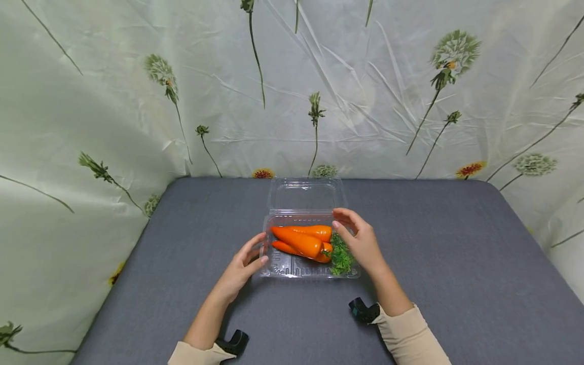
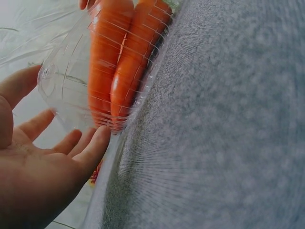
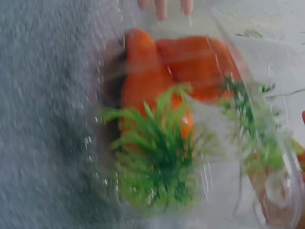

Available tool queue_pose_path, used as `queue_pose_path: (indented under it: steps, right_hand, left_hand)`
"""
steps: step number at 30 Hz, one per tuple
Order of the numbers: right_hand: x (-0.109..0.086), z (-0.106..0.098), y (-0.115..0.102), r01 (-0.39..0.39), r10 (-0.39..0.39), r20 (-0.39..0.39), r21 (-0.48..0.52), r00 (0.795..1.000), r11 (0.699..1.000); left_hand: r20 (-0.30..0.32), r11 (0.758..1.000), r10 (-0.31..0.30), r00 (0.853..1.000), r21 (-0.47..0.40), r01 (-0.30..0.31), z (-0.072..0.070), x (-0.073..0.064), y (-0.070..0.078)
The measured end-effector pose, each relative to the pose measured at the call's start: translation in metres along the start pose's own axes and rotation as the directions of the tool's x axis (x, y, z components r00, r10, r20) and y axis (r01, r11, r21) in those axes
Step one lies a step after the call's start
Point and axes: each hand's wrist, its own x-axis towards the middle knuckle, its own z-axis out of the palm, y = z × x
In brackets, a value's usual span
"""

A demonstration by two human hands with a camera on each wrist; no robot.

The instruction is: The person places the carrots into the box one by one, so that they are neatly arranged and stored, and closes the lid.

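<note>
A clear plastic clamshell box [image 1: 292, 271] lies on the grey table with its transparent lid [image 1: 306, 195] folded back. Inside are three orange carrots [image 1: 298, 241], their feathery green tops [image 1: 341, 256] bunched at the right end. My left hand [image 1: 239, 266] is at the box's left wall, fingers spread and loosely bent; in the left wrist view the fingertips [image 2: 102, 136] meet or nearly meet the plastic. Over the right rim, above the greens, hovers my right hand [image 1: 362, 241], with thumb and fingers apart. The right wrist view is blurred, so contact there is unclear.
Grey cloth covers the table [image 1: 433, 243]. Behind and at the sides hangs a pale curtain [image 1: 365, 91] printed with flowers. Black wrist cameras [image 1: 233, 343] sit at both beige sleeves [image 1: 410, 334].
</note>
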Motion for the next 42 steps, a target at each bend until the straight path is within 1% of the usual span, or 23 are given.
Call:
queue_pose_path:
  steps: [4, 8, 11, 14, 17, 22, 26, 29, 31, 33, 37, 39, 42]
  right_hand:
    - [0.004, -0.007, -0.009, 0.015, -0.015, -0.045, -0.016, 0.999, 1.000]
    - [0.007, -0.013, -0.019, 0.025, -0.028, -0.082, -0.038, 0.996, 0.999]
    - [0.011, -0.016, -0.017, 0.016, -0.021, -0.102, -0.057, 0.995, 0.998]
    - [0.014, -0.019, -0.013, 0.005, -0.013, -0.111, -0.077, 0.994, 0.997]
    - [0.016, -0.021, -0.009, -0.020, 0.009, -0.112, -0.095, 0.994, 0.995]
    - [0.022, -0.022, -0.001, -0.070, 0.057, -0.106, -0.126, 0.993, 0.990]
    - [0.031, -0.025, 0.025, -0.119, 0.108, -0.110, -0.099, 0.988, 0.988]
    - [0.037, -0.026, 0.046, -0.159, 0.149, -0.113, -0.086, 0.982, 0.983]
    - [0.039, -0.025, 0.053, -0.179, 0.168, -0.113, -0.094, 0.979, 0.979]
    - [0.040, -0.023, 0.058, -0.198, 0.187, -0.109, -0.102, 0.976, 0.975]
    - [0.041, -0.021, 0.062, -0.249, 0.239, -0.091, -0.109, 0.967, 0.962]
    - [0.042, -0.021, 0.063, -0.283, 0.276, -0.074, -0.108, 0.958, 0.953]
    - [0.045, -0.020, 0.064, -0.330, 0.327, -0.052, -0.070, 0.944, 0.941]
  left_hand:
    - [-0.067, 1.000, 0.003, 0.998, -0.004, -0.003, 0.001, 0.000, 0.004]
    - [-0.131, 1.000, 0.007, 0.991, -0.009, -0.008, 0.002, 0.000, 0.008]
    - [-0.163, 1.000, 0.007, 0.987, 0.002, -0.007, 0.002, 0.001, 0.012]
    - [-0.182, 1.000, 0.007, 0.983, 0.018, -0.003, 0.000, 0.007, 0.017]
    - [-0.178, 0.999, 0.003, 0.984, 0.042, 0.004, -0.003, 0.018, 0.021]
    - [-0.167, 0.992, -0.028, 0.986, 0.119, 0.048, -0.012, 0.041, 0.028]
    - [-0.174, 0.979, -0.060, 0.983, 0.184, 0.093, -0.019, 0.060, 0.028]
    - [-0.186, 0.966, -0.100, 0.977, 0.217, 0.140, -0.022, 0.073, 0.026]
    - [-0.198, 0.959, -0.124, 0.972, 0.228, 0.169, -0.023, 0.079, 0.025]
    - [-0.198, 0.962, -0.131, 0.971, 0.211, 0.173, -0.023, 0.086, 0.023]
    - [-0.176, 0.980, -0.123, 0.977, 0.137, 0.148, -0.022, 0.095, 0.022]
    - [-0.159, 0.984, -0.127, 0.979, 0.104, 0.145, -0.022, 0.098, 0.023]
    - [-0.151, 0.983, -0.146, 0.978, 0.086, 0.160, -0.019, 0.103, 0.023]
